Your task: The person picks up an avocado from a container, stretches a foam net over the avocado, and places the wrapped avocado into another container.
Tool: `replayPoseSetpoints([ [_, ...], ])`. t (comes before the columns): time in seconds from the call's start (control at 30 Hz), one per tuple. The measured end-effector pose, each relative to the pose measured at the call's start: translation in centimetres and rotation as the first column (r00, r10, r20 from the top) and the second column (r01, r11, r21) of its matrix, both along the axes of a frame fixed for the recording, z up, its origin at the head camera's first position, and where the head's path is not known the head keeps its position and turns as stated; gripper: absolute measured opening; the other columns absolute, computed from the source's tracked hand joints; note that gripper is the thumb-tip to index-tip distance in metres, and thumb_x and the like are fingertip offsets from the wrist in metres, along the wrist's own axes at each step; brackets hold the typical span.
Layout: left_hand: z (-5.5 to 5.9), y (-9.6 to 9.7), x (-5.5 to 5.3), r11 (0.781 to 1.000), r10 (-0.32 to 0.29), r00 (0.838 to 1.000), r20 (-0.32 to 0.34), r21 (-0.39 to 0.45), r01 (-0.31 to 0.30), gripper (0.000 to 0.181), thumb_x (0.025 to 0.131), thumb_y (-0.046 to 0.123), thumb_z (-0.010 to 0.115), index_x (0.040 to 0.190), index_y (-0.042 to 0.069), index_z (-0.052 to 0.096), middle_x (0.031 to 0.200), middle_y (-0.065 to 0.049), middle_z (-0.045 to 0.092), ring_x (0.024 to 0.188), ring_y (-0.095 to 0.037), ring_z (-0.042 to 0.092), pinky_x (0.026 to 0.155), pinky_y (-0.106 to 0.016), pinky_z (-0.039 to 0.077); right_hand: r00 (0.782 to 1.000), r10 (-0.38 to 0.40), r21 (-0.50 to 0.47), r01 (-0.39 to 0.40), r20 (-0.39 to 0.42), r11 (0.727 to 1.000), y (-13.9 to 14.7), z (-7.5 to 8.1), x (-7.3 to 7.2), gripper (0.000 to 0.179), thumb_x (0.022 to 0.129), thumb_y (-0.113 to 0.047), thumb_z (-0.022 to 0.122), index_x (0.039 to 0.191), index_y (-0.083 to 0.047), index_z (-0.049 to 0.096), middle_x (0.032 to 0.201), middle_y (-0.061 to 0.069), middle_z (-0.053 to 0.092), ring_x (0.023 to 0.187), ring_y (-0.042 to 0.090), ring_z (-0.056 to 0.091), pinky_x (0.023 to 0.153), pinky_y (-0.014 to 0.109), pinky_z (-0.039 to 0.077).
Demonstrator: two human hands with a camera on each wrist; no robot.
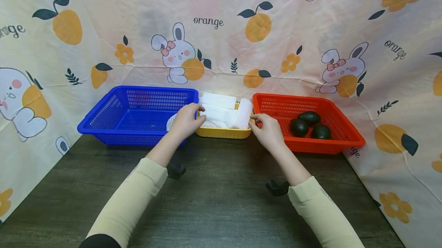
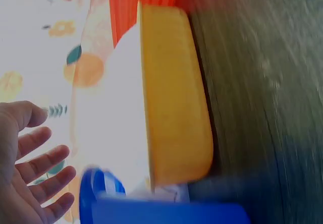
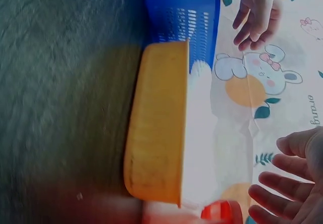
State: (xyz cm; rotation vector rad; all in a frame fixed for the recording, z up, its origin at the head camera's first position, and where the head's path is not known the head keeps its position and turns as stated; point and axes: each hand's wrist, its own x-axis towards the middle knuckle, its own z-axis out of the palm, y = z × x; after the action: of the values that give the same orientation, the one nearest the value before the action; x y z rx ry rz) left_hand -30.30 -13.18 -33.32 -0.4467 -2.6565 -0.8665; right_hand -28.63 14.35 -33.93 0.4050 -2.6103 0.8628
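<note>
Apart and grasping nothing, the left hand (image 1: 188, 118) and right hand (image 1: 269, 129) flank the yellow basket (image 1: 223, 133), where white netting (image 1: 221, 116) likely calls for a light pinch

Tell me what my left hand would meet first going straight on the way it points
Your left hand would probably meet the white netting in the yellow container first, though depth is hard to judge.
</note>
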Motion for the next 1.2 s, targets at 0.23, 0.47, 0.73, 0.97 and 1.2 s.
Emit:
replayPoseSetpoints([
  [0.23,-0.6,1.9,0.2,0.996,-0.088,0.996,-0.007,-0.029,0.088,0.03,0.091,0.017,0.063,0.117,0.002,0.066,0.116,-0.013,0.064,0.112,-0.03,0.055,0.094,-0.044,0.043,0.999,-0.037,-0.006,0.037,0.007,0.999,2.3,1.2,-0.2,0.027,0.091,-0.019,0.066,0.114,-0.004,0.067,0.11,0.015,0.065,0.096,0.03,0.059,0.083,0.046,0.049],
  [0.47,-2.0,3.4,-0.1,0.973,-0.131,0.991,-0.026,-0.195,0.124,0.028,0.09,0.011,0.064,0.116,0.003,0.067,0.111,-0.012,0.066,0.103,-0.027,0.061,0.087,-0.042,0.049,0.995,-0.1,0.004,0.1,0.024,0.995,5.2,1.9,-0.8,0.029,0.093,-0.02,0.063,0.115,-0.002,0.066,0.114,0.017,0.064,0.083,0.031,0.057,0.079,0.047,0.048],
  [0.73,-3.9,4.2,-0.5,0.914,-0.141,0.988,-0.057,-0.39,0.108,0.027,0.088,0.012,0.067,0.115,0.006,0.067,0.104,-0.009,0.067,0.093,-0.026,0.064,0.078,-0.042,0.051,0.986,-0.134,0.014,0.133,0.1,0.991,7.6,1.9,-1.6,0.03,0.094,-0.02,0.061,0.116,-0.002,0.065,0.116,0.018,0.063,0.1,0.036,0.056,0.084,0.051,0.045],
  [0.97,-5.2,4.4,-0.9,0.915,-0.126,0.991,-0.04,-0.389,0.101,0.027,0.089,0.012,0.067,0.116,0.006,0.067,0.104,-0.009,0.066,0.097,-0.026,0.061,0.079,-0.04,0.051,0.972,-0.174,0.076,0.164,0.158,0.983,9.7,2.2,-2.5,0.032,0.094,-0.019,0.06,0.118,0.001,0.063,0.116,0.024,0.06,0.098,0.038,0.054,0.083,0.052,0.043],
  [1.2,-5.7,4.5,-1.4,0.919,-0.127,0.989,-0.082,-0.385,0.086,0.023,0.089,0.012,0.067,0.111,0.007,0.069,0.1,-0.008,0.064,0.093,-0.025,0.062,0.075,-0.039,0.052,0.944,-0.226,0.115,0.203,0.239,0.972,12.2,1.5,-4.1,0.036,0.094,-0.021,0.059,0.12,0.004,0.061,0.118,0.027,0.058,0.105,0.043,0.052,0.088,0.053,0.043],
])
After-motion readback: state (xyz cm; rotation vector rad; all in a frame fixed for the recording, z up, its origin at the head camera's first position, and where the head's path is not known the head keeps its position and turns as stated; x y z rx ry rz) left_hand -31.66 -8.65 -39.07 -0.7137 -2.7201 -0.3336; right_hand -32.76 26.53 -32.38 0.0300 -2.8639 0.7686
